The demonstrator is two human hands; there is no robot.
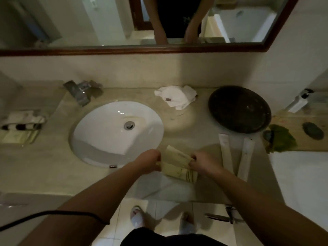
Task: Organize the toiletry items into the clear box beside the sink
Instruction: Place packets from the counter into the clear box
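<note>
Both hands hold a small stack of cream toiletry packets (178, 161) just above the counter's front edge, right of the sink (116, 134). My left hand (150, 162) grips the stack's left end and my right hand (204, 162) pinches its right end. Two long white sachets (226, 155) (245, 157) lie side by side on the counter right of my right hand. The clear box (21, 128) stands at the far left of the counter, with rolled items and packets inside it.
A crumpled white cloth (177, 96) lies behind the sink near the wall. A round dark tray (239, 109) sits at the right, with a green leaf (282, 139), a dark stone (313, 130) and a pump bottle (299, 102) beyond. The faucet (79, 91) is at back left.
</note>
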